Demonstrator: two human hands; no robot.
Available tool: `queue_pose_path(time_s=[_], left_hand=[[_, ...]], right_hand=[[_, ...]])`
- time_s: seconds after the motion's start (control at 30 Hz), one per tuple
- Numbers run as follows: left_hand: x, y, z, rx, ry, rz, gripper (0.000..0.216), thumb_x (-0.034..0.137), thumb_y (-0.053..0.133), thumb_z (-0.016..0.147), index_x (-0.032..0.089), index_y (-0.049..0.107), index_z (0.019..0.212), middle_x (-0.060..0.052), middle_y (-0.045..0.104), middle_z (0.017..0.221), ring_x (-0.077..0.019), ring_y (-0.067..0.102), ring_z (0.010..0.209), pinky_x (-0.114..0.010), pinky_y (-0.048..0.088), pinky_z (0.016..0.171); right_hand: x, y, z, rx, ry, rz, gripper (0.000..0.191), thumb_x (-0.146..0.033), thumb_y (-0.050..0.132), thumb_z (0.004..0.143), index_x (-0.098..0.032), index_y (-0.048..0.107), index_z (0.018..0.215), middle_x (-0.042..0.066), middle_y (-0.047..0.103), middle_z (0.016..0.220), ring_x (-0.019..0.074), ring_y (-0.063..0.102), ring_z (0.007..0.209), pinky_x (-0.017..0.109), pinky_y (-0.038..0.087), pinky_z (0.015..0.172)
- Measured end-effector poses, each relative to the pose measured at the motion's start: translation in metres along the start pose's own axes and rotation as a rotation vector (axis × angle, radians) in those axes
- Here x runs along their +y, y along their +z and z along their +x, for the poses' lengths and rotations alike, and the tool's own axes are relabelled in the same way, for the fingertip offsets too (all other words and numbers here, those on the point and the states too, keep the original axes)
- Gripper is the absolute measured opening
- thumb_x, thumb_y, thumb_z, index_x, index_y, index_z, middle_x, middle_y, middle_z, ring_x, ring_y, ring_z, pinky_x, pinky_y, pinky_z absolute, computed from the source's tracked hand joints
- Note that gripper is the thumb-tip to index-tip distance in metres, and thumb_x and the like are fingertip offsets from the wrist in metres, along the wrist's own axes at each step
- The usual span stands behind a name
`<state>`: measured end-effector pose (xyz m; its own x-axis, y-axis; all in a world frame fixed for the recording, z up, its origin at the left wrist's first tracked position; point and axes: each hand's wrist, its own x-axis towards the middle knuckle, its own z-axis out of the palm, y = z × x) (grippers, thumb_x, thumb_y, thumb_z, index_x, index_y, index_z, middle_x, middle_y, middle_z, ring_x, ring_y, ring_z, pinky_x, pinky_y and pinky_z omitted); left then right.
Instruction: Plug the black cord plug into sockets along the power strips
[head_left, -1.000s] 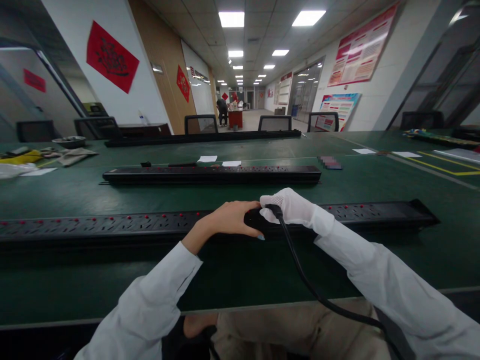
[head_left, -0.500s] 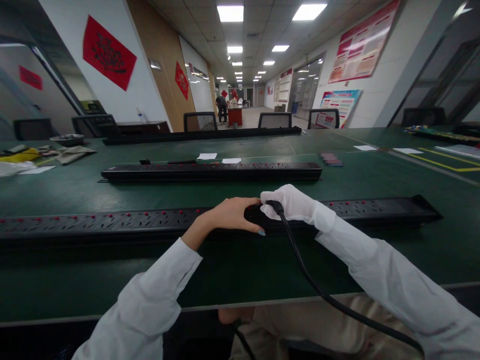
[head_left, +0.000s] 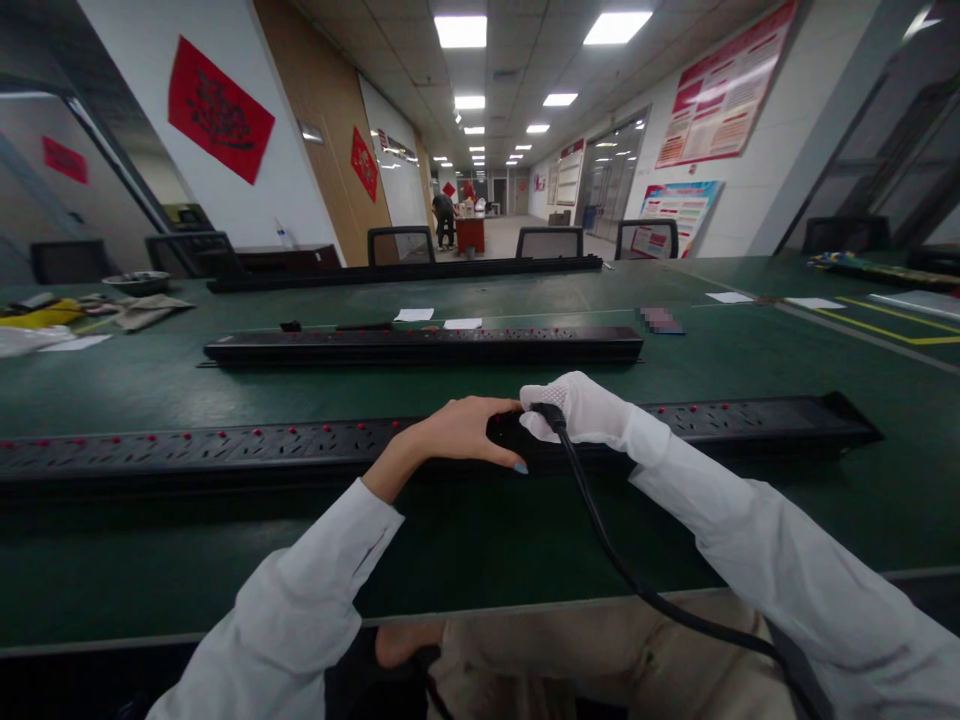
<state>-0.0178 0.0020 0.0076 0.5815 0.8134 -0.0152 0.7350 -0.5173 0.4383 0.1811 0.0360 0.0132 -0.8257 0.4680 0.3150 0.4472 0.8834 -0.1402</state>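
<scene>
— Any writing readable?
— None; the wall posters (head_left: 721,95) blur.
— The hands?
— Left hand (head_left: 457,432) presses the power strip (head_left: 300,445) on the surface (head_left: 480,550); gloved right hand (head_left: 581,412), grip clenched, grasps the plug (head_left: 551,415) there.

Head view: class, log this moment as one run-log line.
left hand: bare, resting on near power strip | right hand: white-gloved, gripping black cable at strip | surface: green table
</scene>
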Motion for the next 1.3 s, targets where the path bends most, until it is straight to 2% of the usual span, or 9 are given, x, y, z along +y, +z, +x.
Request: queue_pose_path(time_s=[0.7,1.3], left_hand=[[0.0019,0.0009,0.0018,0.054,0.081,-0.080,0.073,0.053,0.065,0.058,0.021,0.046,0.121,-0.004,0.050,0.123,-0.0224,0.047,0.109,-0.031,0.037,0.090],[0.0004,0.0001,0.0015,0.049,0.081,-0.048,0.073,0.056,0.063,0.059,0.021,0.046,0.121,-0.004,0.053,0.121,-0.0228,0.050,0.106,-0.030,0.039,0.087]], right_hand=[[0.0010,0.0025,-0.0012,0.032,0.000,-0.010,0.020,-0.032,0.038,0.077,-0.018,0.049,0.069,-0.005,0.043,0.052,0.0052,0.033,0.047,0.020,0.021,0.048],[0.0014,0.0013,-0.0010,0.006,-0.001,-0.017,0.020,-0.032,0.038,0.079,-0.018,0.050,0.071,-0.004,0.046,0.055,0.0056,0.036,0.049,0.019,0.023,0.049]])
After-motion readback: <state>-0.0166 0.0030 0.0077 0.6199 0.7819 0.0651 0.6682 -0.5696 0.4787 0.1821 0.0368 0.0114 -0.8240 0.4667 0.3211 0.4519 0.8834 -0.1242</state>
